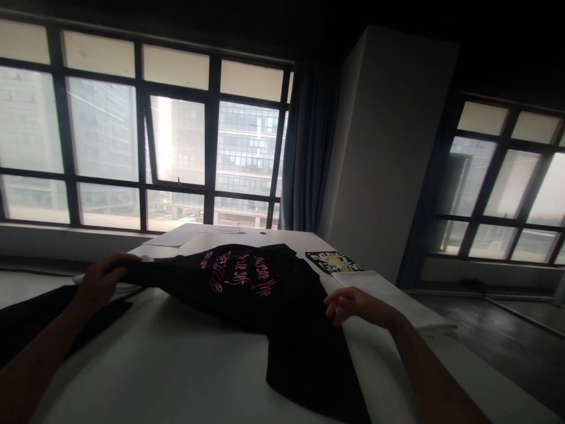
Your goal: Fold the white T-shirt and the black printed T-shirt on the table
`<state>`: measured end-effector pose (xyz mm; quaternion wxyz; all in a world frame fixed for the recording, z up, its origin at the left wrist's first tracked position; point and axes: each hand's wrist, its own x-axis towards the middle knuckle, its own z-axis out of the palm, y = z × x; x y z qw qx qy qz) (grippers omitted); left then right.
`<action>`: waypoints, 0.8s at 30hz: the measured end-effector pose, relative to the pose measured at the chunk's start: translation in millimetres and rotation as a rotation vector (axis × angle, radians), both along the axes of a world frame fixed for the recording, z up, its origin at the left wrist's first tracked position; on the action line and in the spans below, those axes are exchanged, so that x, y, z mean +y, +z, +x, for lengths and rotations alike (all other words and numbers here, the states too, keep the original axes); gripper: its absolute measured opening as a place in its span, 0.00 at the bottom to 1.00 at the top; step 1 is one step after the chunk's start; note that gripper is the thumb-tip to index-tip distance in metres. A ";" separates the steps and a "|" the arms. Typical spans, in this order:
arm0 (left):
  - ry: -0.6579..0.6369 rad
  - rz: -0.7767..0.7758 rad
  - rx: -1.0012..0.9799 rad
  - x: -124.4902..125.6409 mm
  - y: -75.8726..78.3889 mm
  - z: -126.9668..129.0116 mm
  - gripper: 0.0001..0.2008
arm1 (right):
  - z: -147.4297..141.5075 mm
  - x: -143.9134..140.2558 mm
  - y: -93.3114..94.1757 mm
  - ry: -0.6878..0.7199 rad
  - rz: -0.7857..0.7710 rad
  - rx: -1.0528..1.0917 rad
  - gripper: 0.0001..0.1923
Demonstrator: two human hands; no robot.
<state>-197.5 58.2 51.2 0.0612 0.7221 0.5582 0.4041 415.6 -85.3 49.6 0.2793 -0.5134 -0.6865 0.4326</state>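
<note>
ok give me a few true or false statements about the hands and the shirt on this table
1. The left hand grips one end of the black shirt. True.
2. The lettering on the shirt is yellow. False: it is pink.
3. The right hand is at the shirt's right edge. True.
4. The shirt is neatly folded into a small square. False: it lies spread out and rumpled across the white table, partly hanging over the near edge.
5. A printed black and yellow piece lies on the table beyond the right hand. True.
6. The curtain covers the whole window. False: it hangs bunched at one side.
</note>
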 end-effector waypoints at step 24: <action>-0.351 -0.359 0.612 2.5 -63.6 83.3 0.42 | -2.7 73.5 -76.8 -0.556 0.314 -0.827 0.16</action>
